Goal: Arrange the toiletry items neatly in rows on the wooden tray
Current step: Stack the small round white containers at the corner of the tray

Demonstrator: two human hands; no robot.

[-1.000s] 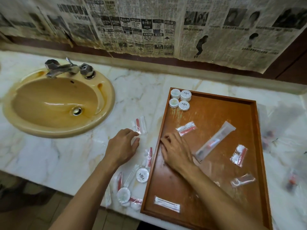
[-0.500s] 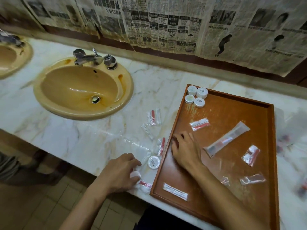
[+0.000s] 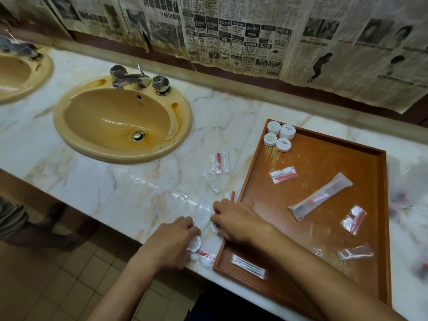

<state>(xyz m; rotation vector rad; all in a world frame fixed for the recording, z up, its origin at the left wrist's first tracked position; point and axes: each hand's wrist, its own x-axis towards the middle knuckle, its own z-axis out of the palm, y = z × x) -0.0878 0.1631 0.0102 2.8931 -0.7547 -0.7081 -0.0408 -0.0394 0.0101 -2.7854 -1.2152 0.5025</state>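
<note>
The wooden tray (image 3: 312, 158) sits on the marble counter (image 3: 115, 186), to the right of the yellow sink (image 3: 122, 119). Four white round tubs (image 3: 279, 136) cluster in the tray's far left corner, and a long toothbrush packet (image 3: 320, 196) lies near its middle. Just left of the tray, the left hand (image 3: 171, 243) curls its fingers around a white round tub (image 3: 194, 242). The right hand (image 3: 238, 222) rests fingers-down on another tub (image 3: 214, 226) beside the tray's left rim; whether it grips is unclear.

Sitting sunk in marble desk (image 3: 97, 188): yellow sink (image 3: 122, 121), chrome tap (image 3: 136, 79) behind. Hanging along wall: newspaper sheets (image 3: 243, 38). Showing below: tiled floor (image 3: 58, 286).
</note>
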